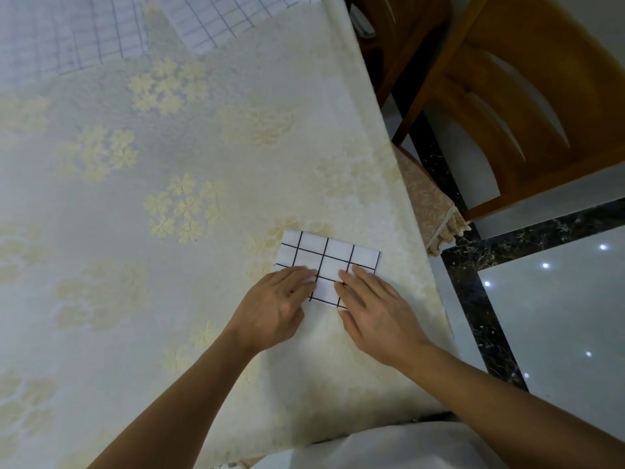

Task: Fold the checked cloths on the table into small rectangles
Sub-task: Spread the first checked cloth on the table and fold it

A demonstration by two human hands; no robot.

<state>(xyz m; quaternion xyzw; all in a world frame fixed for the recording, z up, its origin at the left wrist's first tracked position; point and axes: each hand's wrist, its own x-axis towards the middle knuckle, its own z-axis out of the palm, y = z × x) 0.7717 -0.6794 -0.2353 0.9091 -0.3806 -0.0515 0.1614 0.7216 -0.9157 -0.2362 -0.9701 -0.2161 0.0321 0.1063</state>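
Both hands lie flat, palms down, on a folded checked cloth (333,262), neither one clenched nor pinching anything: the left hand (274,309) presses its spread fingers on the cloth's near left corner, and the right hand (375,316) presses its fingers on the near right part, with a bare strip of white cloth between the two sets of fingertips. The folded cloth is a small white rectangle with a black grid, lying at about four o'clock on the table (203,214), close to its right edge. The table wears a cream covering with pale yellow flower clusters. At about eleven to twelve o'clock, well apart from the hands, more checked cloths (101,32) lie spread and unfolded at the far edge. Beyond the table at one to two o'clock stands a wooden chair (507,96) on a glossy tiled floor (558,316).
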